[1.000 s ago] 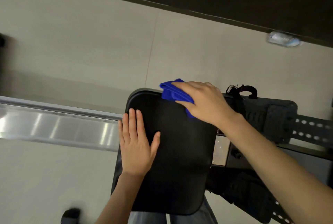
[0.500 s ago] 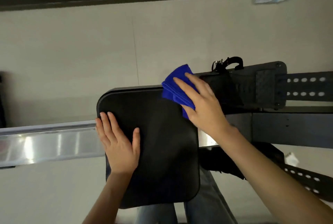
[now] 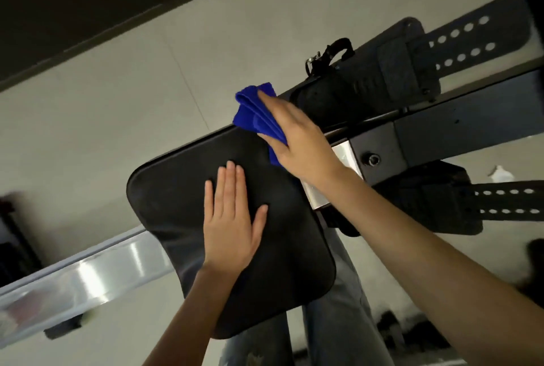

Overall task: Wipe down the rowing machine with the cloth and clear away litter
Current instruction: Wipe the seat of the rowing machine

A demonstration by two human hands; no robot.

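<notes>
The rowing machine's black padded seat (image 3: 282,271) fills the middle of the view, riding on a shiny metal rail (image 3: 88,274). My left hand (image 3: 232,218) lies flat on the seat with fingers spread, holding nothing. My right hand (image 3: 297,136) presses a folded blue cloth (image 3: 253,112) onto the seat's far right corner, where it meets the black footrest (image 3: 365,85). A small white scrap of litter (image 3: 500,172) lies on the floor at the right, past the dark frame beam (image 3: 459,130).
Perforated black foot straps (image 3: 465,41) and a lower footrest with its strap (image 3: 435,200) stick out on the right. Pale tiled floor (image 3: 117,100) lies beyond the machine, with a dark wall base at top left. My jeans-clad legs (image 3: 338,324) are below the seat.
The view has tilted and swung. My left hand slid from the seat's left edge toward its middle. My right hand stays with the cloth at the seat's far right corner.
</notes>
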